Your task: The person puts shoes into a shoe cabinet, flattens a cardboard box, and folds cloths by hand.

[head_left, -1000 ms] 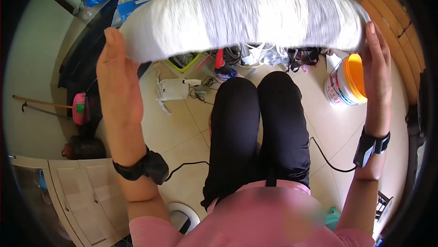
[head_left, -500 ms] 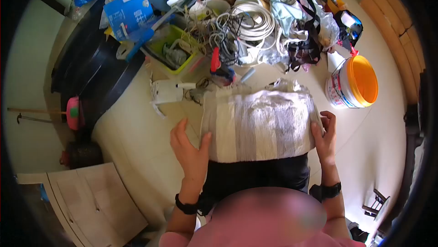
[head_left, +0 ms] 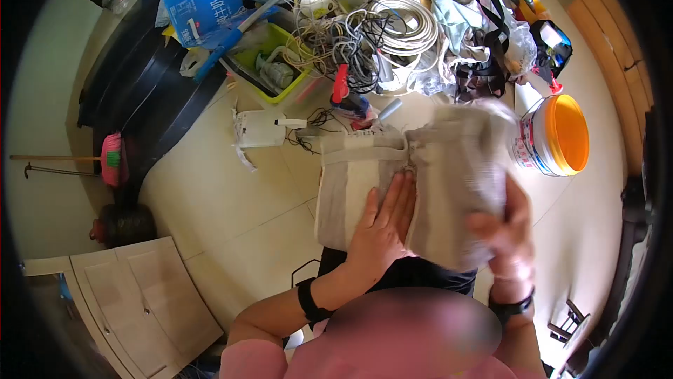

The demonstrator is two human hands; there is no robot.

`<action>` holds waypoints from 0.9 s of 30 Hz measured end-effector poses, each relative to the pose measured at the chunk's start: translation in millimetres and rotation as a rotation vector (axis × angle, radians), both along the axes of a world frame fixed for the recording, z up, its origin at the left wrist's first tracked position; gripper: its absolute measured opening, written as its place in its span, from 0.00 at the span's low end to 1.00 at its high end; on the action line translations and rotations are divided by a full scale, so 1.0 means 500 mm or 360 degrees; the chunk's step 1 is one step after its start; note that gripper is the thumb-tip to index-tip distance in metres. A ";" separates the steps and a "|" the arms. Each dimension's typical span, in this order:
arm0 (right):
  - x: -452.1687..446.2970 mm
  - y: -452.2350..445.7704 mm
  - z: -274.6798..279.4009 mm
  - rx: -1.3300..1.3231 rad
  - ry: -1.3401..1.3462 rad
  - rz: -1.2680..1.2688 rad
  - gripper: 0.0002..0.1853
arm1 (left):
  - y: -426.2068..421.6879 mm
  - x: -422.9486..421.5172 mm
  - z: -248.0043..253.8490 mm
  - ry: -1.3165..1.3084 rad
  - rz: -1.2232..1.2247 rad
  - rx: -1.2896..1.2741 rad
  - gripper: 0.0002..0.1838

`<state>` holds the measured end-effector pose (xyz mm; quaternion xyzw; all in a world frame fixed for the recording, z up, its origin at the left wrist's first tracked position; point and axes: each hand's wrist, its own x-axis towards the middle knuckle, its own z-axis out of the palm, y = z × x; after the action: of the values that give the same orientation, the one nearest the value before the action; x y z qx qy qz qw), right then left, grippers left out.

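A striped beige-and-grey cloth (head_left: pixel 361 197), thick and folded, lies across my lap over dark trousers. My left hand (head_left: pixel 384 228) presses flat along the crease near its middle, fingers stretched out. The right part of the cloth is raised and partly blurred by motion. Around its right edge, my right hand (head_left: pixel 506 232) is wrapped with bent fingers, also smeared. Dark bands circle both wrists.
Ahead lies a heap of coiled white cable (head_left: pixel 403 25), bags and a green bin (head_left: pixel 270 95). A yellow-rimmed bucket (head_left: pixel 568 134) stands at right. A white box-like item (head_left: pixel 259 129) sits on the floor; a wooden cabinet (head_left: pixel 151 295) is at lower left.
My left hand has moved from beside the cloth onto its middle. My right hand has taken the right side and lifted it, so the cloth now shows a crease down the centre.
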<state>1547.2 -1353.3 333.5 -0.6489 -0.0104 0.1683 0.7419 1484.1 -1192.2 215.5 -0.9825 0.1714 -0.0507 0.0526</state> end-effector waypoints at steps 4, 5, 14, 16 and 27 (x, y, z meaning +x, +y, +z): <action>0.000 0.199 -0.067 -0.0160 -0.0351 0.0534 0.28 | 0.003 -0.026 -0.030 0.0096 -0.0031 -0.0096 0.42; 0.000 0.235 -0.097 -0.0314 -0.0415 0.0629 0.26 | 0.009 -0.036 -0.040 0.0161 -0.0026 -0.0206 0.42; -0.051 0.301 -0.223 -0.0714 -0.1142 0.1241 0.14 | 0.068 -0.155 -0.119 0.0746 0.0148 -0.1245 0.40; -0.082 0.307 -0.248 -0.0659 -0.1154 0.1287 0.13 | 0.087 -0.216 -0.129 0.0840 0.0222 -0.1376 0.40; -0.189 0.302 -0.350 -0.0962 -0.2042 0.1631 0.09 | 0.260 -0.428 -0.049 0.0660 0.0026 -0.1079 0.27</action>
<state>1452.5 -1202.5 158.7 -0.7027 -0.6713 0.0789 0.2221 1270.1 -1062.3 191.1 -0.9348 0.1442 0.0954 -0.3101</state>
